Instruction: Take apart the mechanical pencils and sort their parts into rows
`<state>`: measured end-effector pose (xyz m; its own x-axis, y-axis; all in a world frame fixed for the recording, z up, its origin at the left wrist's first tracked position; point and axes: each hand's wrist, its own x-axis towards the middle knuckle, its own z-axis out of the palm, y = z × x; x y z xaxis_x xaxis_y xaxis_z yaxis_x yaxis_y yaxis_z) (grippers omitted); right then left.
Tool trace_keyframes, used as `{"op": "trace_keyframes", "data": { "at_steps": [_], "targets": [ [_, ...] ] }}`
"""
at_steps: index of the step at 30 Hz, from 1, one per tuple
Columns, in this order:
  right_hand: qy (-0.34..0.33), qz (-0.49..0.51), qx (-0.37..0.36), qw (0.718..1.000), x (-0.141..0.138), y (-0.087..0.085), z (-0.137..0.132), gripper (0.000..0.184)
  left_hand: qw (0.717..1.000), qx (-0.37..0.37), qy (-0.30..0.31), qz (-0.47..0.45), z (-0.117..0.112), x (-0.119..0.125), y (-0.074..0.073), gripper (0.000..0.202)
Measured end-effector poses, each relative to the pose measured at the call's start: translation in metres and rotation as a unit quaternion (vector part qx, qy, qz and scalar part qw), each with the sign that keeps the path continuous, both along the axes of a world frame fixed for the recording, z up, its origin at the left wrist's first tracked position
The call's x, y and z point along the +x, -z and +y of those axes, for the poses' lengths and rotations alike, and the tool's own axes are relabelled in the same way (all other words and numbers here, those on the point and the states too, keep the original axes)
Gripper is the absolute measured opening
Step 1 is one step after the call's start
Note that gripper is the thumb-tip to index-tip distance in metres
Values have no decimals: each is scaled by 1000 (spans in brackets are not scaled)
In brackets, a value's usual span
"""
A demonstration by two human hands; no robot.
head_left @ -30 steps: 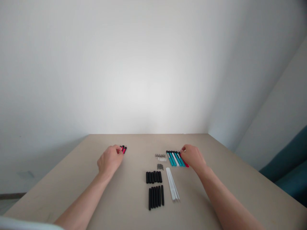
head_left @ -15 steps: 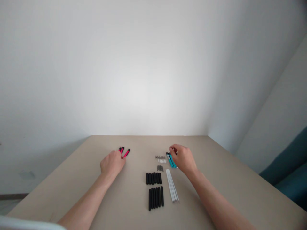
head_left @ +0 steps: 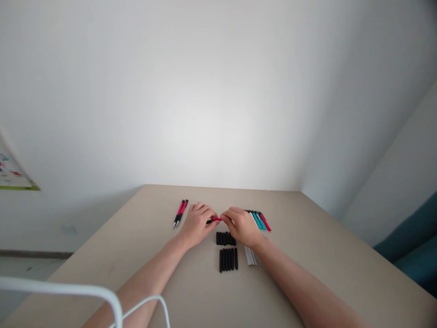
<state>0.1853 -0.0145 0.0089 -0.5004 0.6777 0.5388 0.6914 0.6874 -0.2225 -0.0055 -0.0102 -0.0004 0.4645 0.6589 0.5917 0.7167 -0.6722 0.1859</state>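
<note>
In front of me my left hand (head_left: 200, 220) is closed on a pink-and-black pen (head_left: 218, 219), held level above the table. My right hand (head_left: 241, 224) pinches its pink end. The fingers hide most of the pen. To the left of my left hand lie two assembled pink-and-black pens (head_left: 180, 213). Past my right hand is a row of pen barrels, with teal ones (head_left: 259, 221), a pink one (head_left: 265, 222) and a partly covered white one (head_left: 254, 219).
Below my hands are a row of short black tubes (head_left: 223, 238) and a row of longer black tubes (head_left: 228, 260). White pen refills (head_left: 251, 257) lie beside them, partly under my right wrist. A white cable or frame (head_left: 102, 290) crosses the lower left. A wall stands behind the table (head_left: 191, 291).
My left hand has come right with one pink pen, leaving two at the left. My right hand has moved left to meet it. The view has shifted, and the pink barrel at right now shows.
</note>
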Motion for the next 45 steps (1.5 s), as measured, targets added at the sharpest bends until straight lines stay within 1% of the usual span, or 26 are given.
{"op": "trace_keyframes", "data": {
  "at_steps": [2, 4, 7, 9, 15, 18, 21, 26, 28, 30, 34, 35, 36, 38, 40, 41, 42, 44, 45],
  "targets": [
    [24, 9, 26, 999, 0, 4, 1, 26, 1000, 17, -9, 4, -2, -1, 2, 16],
    [49, 18, 54, 997, 2, 6, 1, 27, 999, 41, -30, 20, -3, -2, 6, 16],
    [70, -17, 72, 995, 4, 9, -2, 29, 992, 79, -80, 59, -4, -3, 10, 18],
    [95, -68, 73, 990, 4, 10, -4, 32, 989, 87, -99, 59, -6, -3, 11, 20],
    [125, -127, 55, 982, -4, 11, -16, 32, 983, 92, -148, 60, -19, -6, 5, 19],
    [144, -156, 41, 976, -11, 4, -20, 29, 980, 89, -167, 61, -26, -5, 1, 19],
    [152, -178, 26, 972, -17, -8, -19, 25, 978, 82, -186, 58, -31, -5, -3, 20],
    [136, -179, 11, 974, -24, -29, -10, 17, 974, 72, -207, 53, -35, -8, -5, 21],
    [130, -165, 18, 978, -23, -33, -7, 17, 974, 78, -206, 52, -32, -9, -5, 23],
    [128, -146, 31, 980, -18, -32, -6, 19, 975, 87, -200, 51, -27, -8, -5, 23],
    [140, -99, 52, 984, 1, -18, -1, 23, 979, 105, -166, 57, -8, -3, -1, 17],
    [144, -88, 54, 984, 5, -14, 1, 25, 981, 107, -153, 57, -2, -2, 0, 17],
    [147, -70, 53, 985, 10, -11, 3, 28, 985, 106, -125, 50, 3, -1, 1, 18],
    [146, 37, 25, 988, 14, -8, 8, 30, 990, 105, -94, 11, 14, -2, 3, 19],
    [131, 149, -21, 980, 13, -7, 13, 31, 992, 93, -77, -37, 23, -4, 4, 20],
    [130, 220, -52, 965, 10, -7, 15, 33, 993, 85, -63, -56, 27, -6, 4, 20],
    [118, 290, -93, 945, 6, -6, 18, 35, 993, 74, -56, -75, 31, -8, 4, 20],
    [86, 414, -156, 893, -3, -4, 21, 36, 991, 57, -45, -112, 34, -10, 2, 19],
    [75, 460, -181, 866, -7, -2, 22, 36, 990, 45, -39, -127, 33, -9, 0, 19]
  ]
}}
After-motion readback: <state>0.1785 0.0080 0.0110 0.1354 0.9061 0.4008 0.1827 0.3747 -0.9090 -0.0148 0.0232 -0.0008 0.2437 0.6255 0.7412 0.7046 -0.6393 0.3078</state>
